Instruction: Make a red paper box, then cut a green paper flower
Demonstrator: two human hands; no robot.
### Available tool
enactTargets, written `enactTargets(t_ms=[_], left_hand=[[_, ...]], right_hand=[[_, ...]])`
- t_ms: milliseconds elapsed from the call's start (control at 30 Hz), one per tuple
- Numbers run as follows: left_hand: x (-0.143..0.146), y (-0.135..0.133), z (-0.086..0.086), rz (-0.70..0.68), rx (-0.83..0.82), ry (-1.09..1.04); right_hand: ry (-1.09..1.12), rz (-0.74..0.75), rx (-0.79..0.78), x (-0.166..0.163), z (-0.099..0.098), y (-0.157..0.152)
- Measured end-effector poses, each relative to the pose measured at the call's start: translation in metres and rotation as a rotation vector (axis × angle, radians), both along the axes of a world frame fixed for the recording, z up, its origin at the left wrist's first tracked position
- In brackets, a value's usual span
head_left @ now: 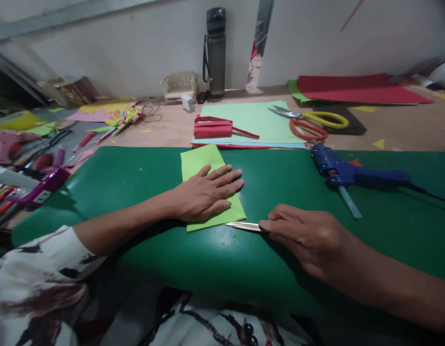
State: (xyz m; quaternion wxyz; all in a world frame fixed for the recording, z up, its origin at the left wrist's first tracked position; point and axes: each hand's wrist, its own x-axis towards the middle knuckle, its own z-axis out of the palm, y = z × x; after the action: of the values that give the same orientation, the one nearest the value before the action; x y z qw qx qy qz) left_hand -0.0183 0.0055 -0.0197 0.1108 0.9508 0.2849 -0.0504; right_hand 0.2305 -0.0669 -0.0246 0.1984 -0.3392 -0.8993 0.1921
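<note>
A sheet of lime-green paper (199,161) lies on the dark green mat (154,264), one edge toward me. My left hand (210,192) rests flat on it with the fingers spread. In my right hand (309,235) is a craft knife (247,226), gripped between thumb and fingers and held low over the mat. Its pale blade points left and meets the paper's near edge at the lower right; how far it reaches under the paper is hidden.
A blue glue gun (352,173) lies to the right, scissors (316,120) behind it. Red folded paper strips (213,129) sit on pale green sheets (258,115). A dark bottle (217,57) stands at the back. A purple glue gun (49,185) and clutter lie left.
</note>
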Motion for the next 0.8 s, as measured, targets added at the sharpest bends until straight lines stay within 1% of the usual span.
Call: enactTargets(t_ms=[100, 233, 467, 800], left_hand=[[0.000, 0.000, 0.001, 0.003, -0.001, -0.008], [0.000, 0.000, 0.000, 0.007, 0.001, -0.011], [-0.001, 0.001, -0.002, -0.002, 0.014, -0.008], [0.000, 0.001, -0.001, 0.001, 0.004, -0.013]], right_hand=[[0.011, -0.006, 0.008, -0.002, -0.001, 0.000], [-0.029, 0.038, 0.007, -0.005, -0.001, 0.000], [-0.068, 0.055, 0.017, -0.013, -0.001, 0.002], [-0.046, 0.080, 0.054, -0.022, 0.001, 0.002]])
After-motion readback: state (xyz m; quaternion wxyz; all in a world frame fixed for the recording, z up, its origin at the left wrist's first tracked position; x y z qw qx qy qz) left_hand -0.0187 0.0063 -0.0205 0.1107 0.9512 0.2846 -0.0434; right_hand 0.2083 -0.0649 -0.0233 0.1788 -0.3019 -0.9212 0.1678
